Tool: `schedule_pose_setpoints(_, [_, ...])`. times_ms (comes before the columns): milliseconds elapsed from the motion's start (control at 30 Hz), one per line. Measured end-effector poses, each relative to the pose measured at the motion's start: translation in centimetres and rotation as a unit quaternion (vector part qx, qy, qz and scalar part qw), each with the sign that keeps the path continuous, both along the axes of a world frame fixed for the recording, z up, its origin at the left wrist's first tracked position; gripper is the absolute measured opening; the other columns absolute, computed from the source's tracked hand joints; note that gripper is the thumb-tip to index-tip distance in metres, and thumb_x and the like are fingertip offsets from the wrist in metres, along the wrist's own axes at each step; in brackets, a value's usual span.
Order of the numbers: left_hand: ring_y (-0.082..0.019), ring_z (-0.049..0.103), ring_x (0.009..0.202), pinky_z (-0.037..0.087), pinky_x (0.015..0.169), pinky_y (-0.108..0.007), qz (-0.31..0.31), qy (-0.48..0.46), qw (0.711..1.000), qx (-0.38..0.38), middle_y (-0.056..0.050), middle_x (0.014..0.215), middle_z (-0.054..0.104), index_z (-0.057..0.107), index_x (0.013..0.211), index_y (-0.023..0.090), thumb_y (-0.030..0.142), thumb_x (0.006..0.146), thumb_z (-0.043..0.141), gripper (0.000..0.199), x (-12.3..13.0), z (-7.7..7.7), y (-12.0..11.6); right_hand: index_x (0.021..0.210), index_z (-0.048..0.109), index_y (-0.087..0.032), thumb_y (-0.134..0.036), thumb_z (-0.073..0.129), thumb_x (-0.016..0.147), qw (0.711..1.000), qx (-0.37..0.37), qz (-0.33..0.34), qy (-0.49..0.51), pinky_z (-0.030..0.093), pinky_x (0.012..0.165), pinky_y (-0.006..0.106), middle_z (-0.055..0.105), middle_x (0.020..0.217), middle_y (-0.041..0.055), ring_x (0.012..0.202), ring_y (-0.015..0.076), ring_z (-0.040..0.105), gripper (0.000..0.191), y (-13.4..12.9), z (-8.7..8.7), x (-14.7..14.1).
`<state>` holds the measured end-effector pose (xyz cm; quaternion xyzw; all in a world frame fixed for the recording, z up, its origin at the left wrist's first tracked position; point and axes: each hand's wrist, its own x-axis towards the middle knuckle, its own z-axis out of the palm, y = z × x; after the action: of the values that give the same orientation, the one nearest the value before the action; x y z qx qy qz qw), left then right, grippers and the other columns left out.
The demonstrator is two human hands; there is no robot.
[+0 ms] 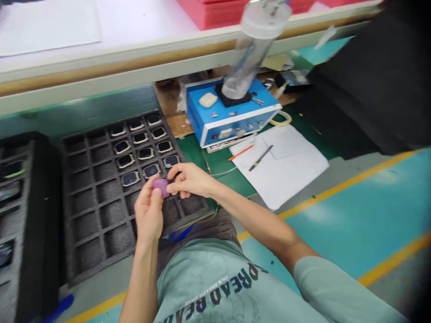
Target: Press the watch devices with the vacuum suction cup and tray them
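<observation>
Purple piece (160, 187) pinched in left fingers (151, 194), right fingers (178, 178) touching; twelve watch bodies (146, 153) in foam tray (90, 224).

**Count: foam tray (72, 188), 12 units seated**
Square watch bodies (146, 153): 12, in four rows of three. Purple piece (160, 187): 1. Orange pen (239, 152): 1. Black pen (261, 158): 1.

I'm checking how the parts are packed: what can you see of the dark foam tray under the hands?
The dark grey foam tray lies flat, a grid of square cells. Twelve cells toward its far side hold dark-screened, pale-rimmed devices. A purple piece in the left hand and the right hand are above it; contact is unclear.
</observation>
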<state>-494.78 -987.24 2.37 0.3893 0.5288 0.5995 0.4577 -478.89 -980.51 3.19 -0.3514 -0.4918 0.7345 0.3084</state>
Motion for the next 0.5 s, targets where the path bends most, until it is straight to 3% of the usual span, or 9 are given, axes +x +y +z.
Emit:
schedule_pose_setpoints(100, [-0.012,0.062,0.085,0.053,0.078,-0.021,-0.001,-0.088,0.996,0.003,-0.003,0.097,0.067,0.074,0.113,0.021,0.034,0.075,0.087,0.042,0.4,1.1,0.6,0.106,0.058,-0.018,-0.032,0.079,0.077,0.998,0.013,-0.041,0.036,0.046,0.040,0.016,0.071,0.069,-0.0020,0.048,0.0102,0.061,0.038,-1.2,0.1,1.7])
schedule_pose_setpoints(167, [-0.010,0.057,0.077,0.051,0.070,-0.018,0.000,-0.104,0.995,0.002,-0.001,0.087,0.060,0.073,0.111,0.020,0.029,0.071,0.089,0.044,0.6,1.6,0.6,0.107,0.059,-0.018,-0.038,0.076,0.080,0.985,0.018,-0.170,0.027,0.042,0.039,0.016,0.068,0.067,-0.0027,0.048,0.0094,0.058,0.037,-2.7,-0.5,3.8])
schedule_pose_setpoints(200, [-0.009,0.055,0.073,0.049,0.067,-0.017,0.001,-0.104,0.995,0.001,0.000,0.084,0.058,0.073,0.110,0.020,0.027,0.070,0.090,0.044,0.7,1.7,0.6,0.107,0.058,-0.019,-0.040,0.075,0.081,0.962,0.022,-0.271,0.020,0.039,0.039,0.015,0.064,0.064,-0.0048,0.047,0.0082,0.055,0.037,-3.5,-0.9,5.0])
schedule_pose_setpoints(267, [-0.007,0.050,0.067,0.046,0.062,-0.016,0.003,-0.102,0.995,0.003,0.001,0.080,0.053,0.073,0.107,0.018,0.024,0.070,0.089,0.041,0.9,1.8,0.5,0.111,0.054,-0.022,-0.039,0.077,0.079,0.876,0.027,-0.480,0.029,0.033,0.038,0.014,0.055,0.060,-0.0100,0.043,0.0056,0.044,0.043,-4.7,-2.2,7.3])
schedule_pose_setpoints(300, [-0.007,0.049,0.065,0.045,0.061,-0.016,0.003,-0.105,0.994,0.004,0.002,0.078,0.051,0.073,0.106,0.017,0.025,0.071,0.089,0.039,0.9,1.8,0.4,0.112,0.051,-0.024,-0.039,0.079,0.077,0.835,0.017,-0.547,0.049,0.029,0.038,0.014,0.051,0.061,-0.0116,0.043,0.0048,0.039,0.048,-5.1,-2.8,8.3])
schedule_pose_setpoints(333, [-0.007,0.048,0.065,0.044,0.060,-0.016,-0.001,-0.113,0.994,0.004,0.001,0.077,0.051,0.073,0.106,0.017,0.026,0.072,0.088,0.038,1.0,1.8,0.3,0.112,0.050,-0.025,-0.039,0.081,0.075,0.814,-0.008,-0.576,0.073,0.027,0.038,0.014,0.048,0.061,-0.0124,0.042,0.0044,0.035,0.051,-5.3,-3.4,9.0])
schedule_pose_setpoints(367, [-0.007,0.048,0.065,0.044,0.059,-0.017,-0.008,-0.125,0.992,0.001,0.001,0.078,0.051,0.074,0.106,0.016,0.027,0.072,0.087,0.038,1.0,1.9,0.2,0.111,0.050,-0.025,-0.041,0.082,0.073,0.817,-0.043,-0.566,0.100,0.024,0.037,0.014,0.045,0.061,-0.0124,0.042,0.0042,0.032,0.053,-5.4,-3.8,9.5])
schedule_pose_setpoints(433, [-0.010,0.050,0.066,0.045,0.059,-0.020,-0.038,-0.158,0.987,-0.017,-0.002,0.081,0.055,0.075,0.107,0.015,0.037,0.074,0.085,0.040,1.0,2.0,0.0,0.105,0.057,-0.021,-0.045,0.083,0.071,0.858,-0.110,-0.480,0.146,0.021,0.037,0.015,0.039,0.061,-0.0112,0.043,0.0039,0.030,0.050,-5.2,-4.1,9.6])
schedule_pose_setpoints(500, [-0.015,0.055,0.074,0.049,0.061,-0.024,-0.076,-0.195,0.977,-0.049,-0.007,0.089,0.060,0.076,0.107,0.013,0.048,0.077,0.081,0.047,0.9,2.2,-0.2,0.099,0.063,-0.018,-0.046,0.083,0.072,0.890,-0.124,-0.403,0.171,0.024,0.038,0.015,0.040,0.061,-0.0091,0.045,0.0038,0.033,0.043,-4.9,-3.8,8.9])
